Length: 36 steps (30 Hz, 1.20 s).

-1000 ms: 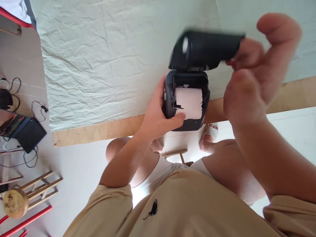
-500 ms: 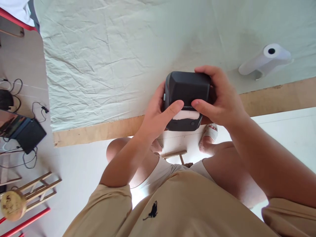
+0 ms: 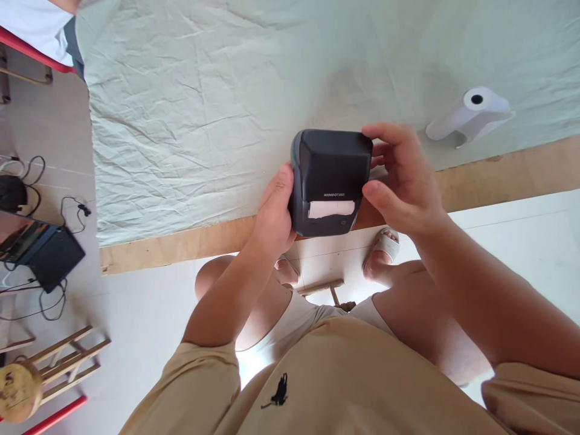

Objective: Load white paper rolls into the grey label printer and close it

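Note:
A dark label printer (image 3: 336,163) is tilted in front of me at the table's front edge, with a strip of white paper (image 3: 331,209) showing in its slot. My left hand (image 3: 274,208) grips its left side, thumb along the edge and the other fingers mostly hidden behind. At the opposite side, my right hand (image 3: 405,178) has its index fingertip at the upper right corner and its thumb tip by the right edge. Its other fingers curl near the side, partly hidden.
A white paper roll (image 3: 453,121) with a loose end lies on the cloth-covered table (image 3: 203,121) to the right. On the left floor are a laptop (image 3: 52,254), cables and a wooden stool (image 3: 20,389). Part of another person (image 3: 40,24) shows at top left.
The printer has shifted slightly left. Both thumbs have left its front: the left now lies along the side, and the right hand's grip has loosened toward the right edge.

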Each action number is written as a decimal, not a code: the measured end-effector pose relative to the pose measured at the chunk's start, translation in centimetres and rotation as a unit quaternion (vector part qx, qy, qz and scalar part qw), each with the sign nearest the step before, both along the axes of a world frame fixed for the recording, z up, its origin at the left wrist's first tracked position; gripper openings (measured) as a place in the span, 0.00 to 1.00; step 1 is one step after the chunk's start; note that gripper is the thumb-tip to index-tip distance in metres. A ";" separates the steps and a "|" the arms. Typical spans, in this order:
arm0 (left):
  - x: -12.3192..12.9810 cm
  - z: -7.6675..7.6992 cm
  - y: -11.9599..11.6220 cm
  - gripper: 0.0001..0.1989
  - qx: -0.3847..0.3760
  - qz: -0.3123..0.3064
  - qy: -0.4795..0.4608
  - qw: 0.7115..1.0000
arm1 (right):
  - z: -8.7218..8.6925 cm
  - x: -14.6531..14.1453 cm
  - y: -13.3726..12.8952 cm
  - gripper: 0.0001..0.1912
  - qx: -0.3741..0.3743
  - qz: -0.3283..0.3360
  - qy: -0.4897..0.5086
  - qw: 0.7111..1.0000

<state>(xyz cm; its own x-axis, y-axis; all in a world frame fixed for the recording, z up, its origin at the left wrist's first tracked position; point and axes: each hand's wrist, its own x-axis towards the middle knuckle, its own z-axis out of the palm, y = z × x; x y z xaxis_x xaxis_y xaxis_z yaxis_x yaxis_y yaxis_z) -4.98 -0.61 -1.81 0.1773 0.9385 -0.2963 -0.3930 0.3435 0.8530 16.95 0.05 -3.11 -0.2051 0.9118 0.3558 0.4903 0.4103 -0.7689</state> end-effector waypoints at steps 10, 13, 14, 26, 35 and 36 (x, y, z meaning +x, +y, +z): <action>0.5 0.5 0.4 0.24 -0.036 0.052 -0.001 0.998 | 2.1 -0.2 0.5 0.24 0.154 -0.035 -0.039 0.987; 0.7 0.5 0.5 0.24 -0.060 0.065 0.003 0.996 | 3.0 -1.0 0.6 0.10 0.232 -0.057 0.024 0.971; 0.7 0.6 0.5 0.25 -0.066 0.064 0.009 0.996 | 3.3 -1.3 0.6 0.07 0.233 -0.078 0.048 0.968; 0.1 1.4 0.1 0.20 0.028 -0.030 0.014 0.999 | 5.9 -3.1 0.6 0.08 0.074 -0.078 -0.283 0.953; 0.5 2.1 0.3 0.19 -0.011 -0.008 0.025 1.000 | 7.3 0.0 0.8 0.21 -0.014 -0.052 0.038 0.998; 0.5 2.1 0.3 0.18 -0.015 -0.006 0.017 1.000 | 6.6 0.6 1.1 0.21 -0.011 -0.084 0.100 0.991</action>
